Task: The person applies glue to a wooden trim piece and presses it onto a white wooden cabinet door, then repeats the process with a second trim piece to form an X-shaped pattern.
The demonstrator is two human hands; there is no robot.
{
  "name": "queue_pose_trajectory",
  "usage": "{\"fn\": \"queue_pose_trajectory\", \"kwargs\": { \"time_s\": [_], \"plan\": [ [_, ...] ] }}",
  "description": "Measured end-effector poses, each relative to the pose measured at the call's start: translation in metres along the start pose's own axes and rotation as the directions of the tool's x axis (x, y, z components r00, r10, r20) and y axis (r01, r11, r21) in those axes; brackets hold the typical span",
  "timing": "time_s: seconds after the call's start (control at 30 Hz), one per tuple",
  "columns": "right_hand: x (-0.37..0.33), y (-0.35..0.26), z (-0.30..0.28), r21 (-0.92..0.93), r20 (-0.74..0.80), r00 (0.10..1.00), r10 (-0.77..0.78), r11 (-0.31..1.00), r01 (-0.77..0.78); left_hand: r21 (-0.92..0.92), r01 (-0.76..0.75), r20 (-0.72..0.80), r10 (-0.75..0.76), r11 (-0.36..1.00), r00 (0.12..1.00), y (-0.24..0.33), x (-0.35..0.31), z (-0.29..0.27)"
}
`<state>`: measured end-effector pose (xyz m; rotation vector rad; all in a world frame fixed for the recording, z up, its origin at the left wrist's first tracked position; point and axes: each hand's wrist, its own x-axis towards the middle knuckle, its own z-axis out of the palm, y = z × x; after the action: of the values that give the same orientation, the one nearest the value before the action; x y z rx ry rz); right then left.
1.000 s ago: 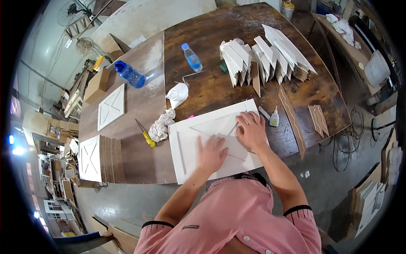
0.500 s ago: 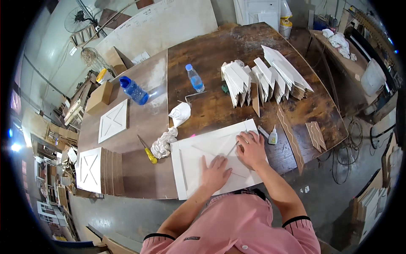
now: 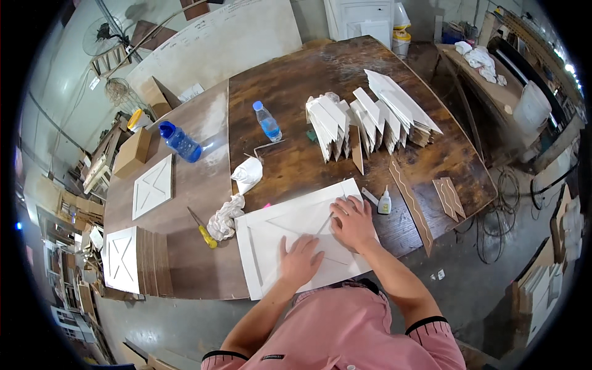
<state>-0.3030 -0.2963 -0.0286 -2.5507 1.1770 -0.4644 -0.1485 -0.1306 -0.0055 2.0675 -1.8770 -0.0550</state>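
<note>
Wooden table (image 3: 296, 171), white panel (image 3: 303, 221), left grip (image 3: 300, 261) and right grip (image 3: 354, 226) resting atop, spread

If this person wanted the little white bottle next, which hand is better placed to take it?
Probably the right hand: it rests on the right part of the white panel, and the little white bottle is just beyond that edge. The left hand lies farther away, nearer the panel's middle.

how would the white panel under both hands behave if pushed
The panel seems stiff, lying flat with straight edges. It would probably slide rather than roll, being broad and flat. The left hand and right hand might add drag.
</note>
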Motion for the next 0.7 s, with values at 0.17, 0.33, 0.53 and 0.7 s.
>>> {"fn": "queue_pose_trajectory", "kwargs": {
  "time_s": [0.17,0.33,0.53,0.7],
  "plan": [
    [0.009,-0.007,-0.006,-0.013,-0.037,0.999,-0.033,0.999,0.032,-0.08,0.059,0.022,-0.057,0.995,0.998,-0.002,0.007,-0.001],
    [0.008,-0.025,-0.001,0.178,-0.088,0.99,-0.11,0.976,0.124,0.001,0.241,0.156,-0.238,0.971,0.959,-0.015,-0.03,-0.009],
    [-0.014,0.04,0.012,0.14,-0.285,0.959,-0.016,0.989,0.058,0.14,0.55,-0.235,-0.512,0.823,0.826,-0.072,-0.098,0.013],
    [-0.05,0.027,-0.014,0.237,-0.111,0.991,0.076,0.97,-0.048,-0.198,0.815,-0.013,-0.833,0.545,0.553,-0.076,-0.149,-0.026]
  ]
}}
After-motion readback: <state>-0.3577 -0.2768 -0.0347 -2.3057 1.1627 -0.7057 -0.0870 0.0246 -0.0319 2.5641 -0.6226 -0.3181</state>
